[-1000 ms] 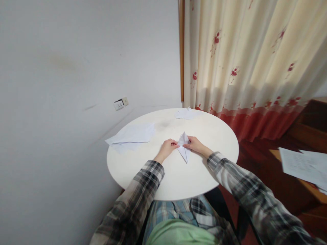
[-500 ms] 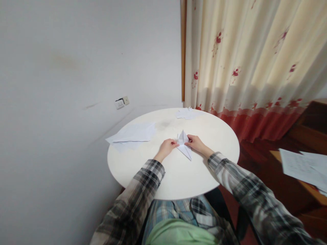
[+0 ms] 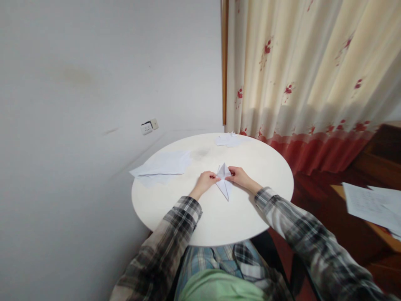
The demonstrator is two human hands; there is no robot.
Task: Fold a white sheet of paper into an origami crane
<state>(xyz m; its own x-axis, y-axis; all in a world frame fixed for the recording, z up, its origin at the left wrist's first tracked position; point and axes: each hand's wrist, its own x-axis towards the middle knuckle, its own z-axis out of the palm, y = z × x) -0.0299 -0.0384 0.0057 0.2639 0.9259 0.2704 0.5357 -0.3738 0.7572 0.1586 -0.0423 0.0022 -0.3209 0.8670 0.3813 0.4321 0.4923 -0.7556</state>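
Observation:
A piece of folded white paper (image 3: 225, 188), shaped like a narrow diamond, is between my hands over the middle of the round white table (image 3: 216, 225). One of its points faces away from me and the other toward me. My left hand (image 3: 206, 182) pinches its left side between thumb and fingers. On the right side, my right hand (image 3: 238, 176) grips the edge with thumb and forefinger. Both thumbs lie near the paper's middle, and the fingertips behind it are partly hidden.
A stack of white paper sheets (image 3: 169, 162) lies on the table's left, slightly over its edge. Some folded paper pieces (image 3: 227, 139) lie at the far edge. A wall with a socket (image 3: 146, 128) borders the left. Written sheets (image 3: 369, 202) rest on wooden furniture at right.
The folded paper's near point has swung left and slightly toward me, so the paper looks narrower and straighter. Both hands keep their grip, barely shifting.

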